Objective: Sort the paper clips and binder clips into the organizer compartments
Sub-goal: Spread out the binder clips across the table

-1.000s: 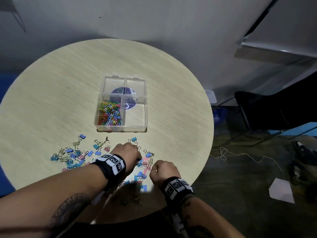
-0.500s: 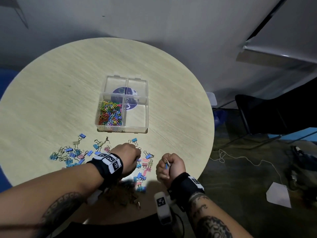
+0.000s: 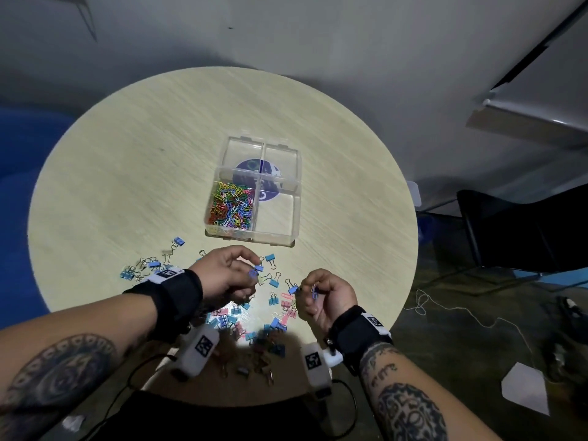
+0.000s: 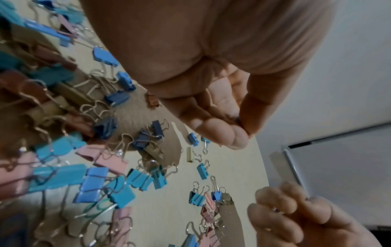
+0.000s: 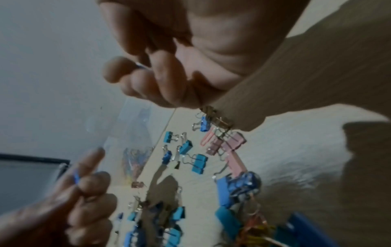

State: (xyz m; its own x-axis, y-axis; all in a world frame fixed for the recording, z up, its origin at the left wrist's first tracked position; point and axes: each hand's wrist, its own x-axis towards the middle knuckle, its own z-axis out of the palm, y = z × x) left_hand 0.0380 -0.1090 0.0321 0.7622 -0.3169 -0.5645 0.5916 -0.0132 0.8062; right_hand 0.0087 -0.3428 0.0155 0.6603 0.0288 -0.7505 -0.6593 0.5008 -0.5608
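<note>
A clear four-compartment organizer stands mid-table; colored paper clips fill its near-left compartment, and the other three look empty. Blue, pink and tan binder clips lie scattered along the table's near edge, with more to the left. My left hand hovers over the pile and pinches a small blue clip between thumb and fingers. My right hand, a little to the right, is curled and pinches another small blue clip. Both hands are just above the table, short of the organizer.
The round light-wood table has bare surface around the organizer. A black chair stands off the right edge, with a white cord and a paper sheet on the floor. Something blue lies left of the table.
Both hands have come up off the binder clip pile. The right hand turned over with a blue clip in it, and the left hand rose pinching one.
</note>
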